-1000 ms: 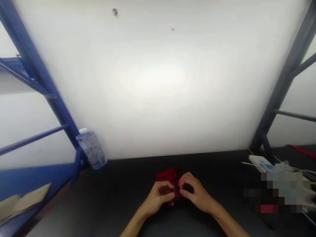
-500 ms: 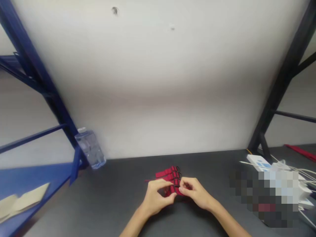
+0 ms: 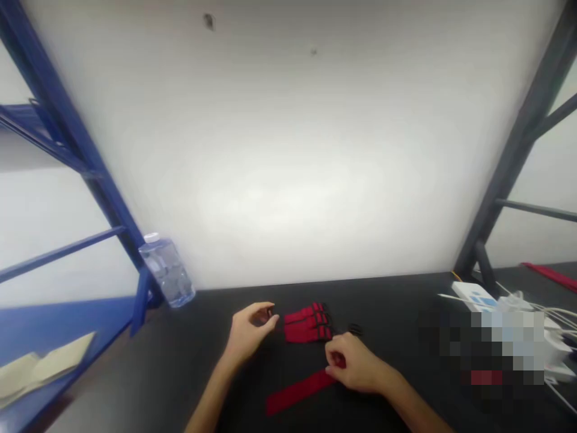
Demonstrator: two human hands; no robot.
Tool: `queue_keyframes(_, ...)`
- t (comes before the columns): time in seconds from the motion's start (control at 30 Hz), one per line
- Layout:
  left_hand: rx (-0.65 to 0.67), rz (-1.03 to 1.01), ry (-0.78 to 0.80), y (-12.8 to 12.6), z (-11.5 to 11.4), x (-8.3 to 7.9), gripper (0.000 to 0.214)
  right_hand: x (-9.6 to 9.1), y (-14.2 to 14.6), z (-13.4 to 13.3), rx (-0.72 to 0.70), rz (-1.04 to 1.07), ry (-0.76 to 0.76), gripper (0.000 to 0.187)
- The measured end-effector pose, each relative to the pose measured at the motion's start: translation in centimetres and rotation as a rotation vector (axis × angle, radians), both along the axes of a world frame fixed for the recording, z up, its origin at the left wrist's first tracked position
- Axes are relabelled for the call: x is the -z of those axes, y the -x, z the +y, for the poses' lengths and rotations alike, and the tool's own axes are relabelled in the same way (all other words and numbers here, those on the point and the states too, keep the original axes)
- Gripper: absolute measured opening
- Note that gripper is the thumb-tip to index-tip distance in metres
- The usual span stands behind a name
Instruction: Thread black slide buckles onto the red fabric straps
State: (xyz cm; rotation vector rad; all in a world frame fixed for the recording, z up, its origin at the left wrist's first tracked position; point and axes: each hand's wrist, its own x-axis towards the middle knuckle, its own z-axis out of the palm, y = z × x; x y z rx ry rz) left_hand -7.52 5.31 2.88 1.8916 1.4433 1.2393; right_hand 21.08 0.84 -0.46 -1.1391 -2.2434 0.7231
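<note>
On a dark tabletop [image 3: 396,300] lies a row of short red straps with black buckles [image 3: 309,324]. My right hand [image 3: 354,364] is closed on one end of a separate long red strap [image 3: 297,392], which stretches away to the lower left across the table. My left hand [image 3: 250,328] hovers just left of the strap row, fingers curled with thumb and forefinger pinched around something small that I cannot make out. A small black buckle [image 3: 355,329] rests beside the row, just above my right hand.
A clear water bottle [image 3: 167,273] stands at the back left by a blue shelf frame [image 3: 67,144]. White devices and cables [image 3: 500,307] crowd the right side. A white wall [image 3: 288,150] rises behind the table. Beige paper [image 3: 42,361] lies at the lower left.
My hands were together over the strap row. They have parted: the right drew a long red strap toward me, and the left moved to the left of the row.
</note>
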Motion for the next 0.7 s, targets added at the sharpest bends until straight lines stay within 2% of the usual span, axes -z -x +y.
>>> queue_keyframes(0.1, 0.068, 0.362, -0.061, 1.1, 0.5, 0.8, 0.030, -0.3, -0.1, -0.3, -0.005, -0.077, -0.018, 0.014)
queue_keyframes(0.2, 0.064, 0.504, -0.065, 1.6, 1.1, 1.7, 0.032, -0.6, -0.1, -0.5, -0.008, -0.118, -0.030, 0.015)
queue_keyframes(0.4, 0.034, 0.618, -0.068, 2.2, 1.3, 2.4, 0.032, -0.6, 0.0, -0.6, -0.037, -0.068, -0.053, 0.022)
queue_keyframes(0.57, 0.045, 0.626, -0.056, 2.0, 1.1, 2.2, 0.032, -0.5, -0.1, 0.2, 0.135, 0.052, -0.137, 0.017)
queue_keyframes(0.7, 0.049, 0.614, -0.029, 1.7, 0.9, 2.2, 0.036, -0.6, -0.3, 0.6, 0.216, 0.145, -0.182, 0.002)
